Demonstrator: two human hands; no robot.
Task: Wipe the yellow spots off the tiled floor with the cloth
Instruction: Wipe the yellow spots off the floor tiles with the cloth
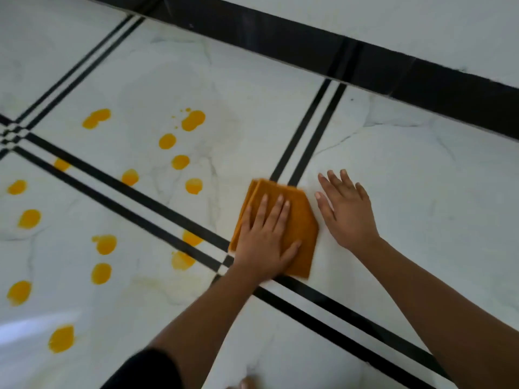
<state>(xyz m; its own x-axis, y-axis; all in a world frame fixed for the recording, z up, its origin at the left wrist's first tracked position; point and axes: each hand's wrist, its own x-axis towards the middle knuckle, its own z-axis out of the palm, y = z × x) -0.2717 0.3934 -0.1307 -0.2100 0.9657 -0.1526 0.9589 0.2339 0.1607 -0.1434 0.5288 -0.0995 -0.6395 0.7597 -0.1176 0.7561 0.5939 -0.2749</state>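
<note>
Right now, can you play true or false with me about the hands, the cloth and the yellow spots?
1. The left hand presses flat on the orange cloth. True.
2. The right hand holds a sponge. False: it is empty, spread flat on the tiled floor.
3. All the yellow spots are gone. False: many remain, like one yellow spot left of the cloth.
4. The cloth is folded. True.
5. Black lines cross the floor. True.
</note>
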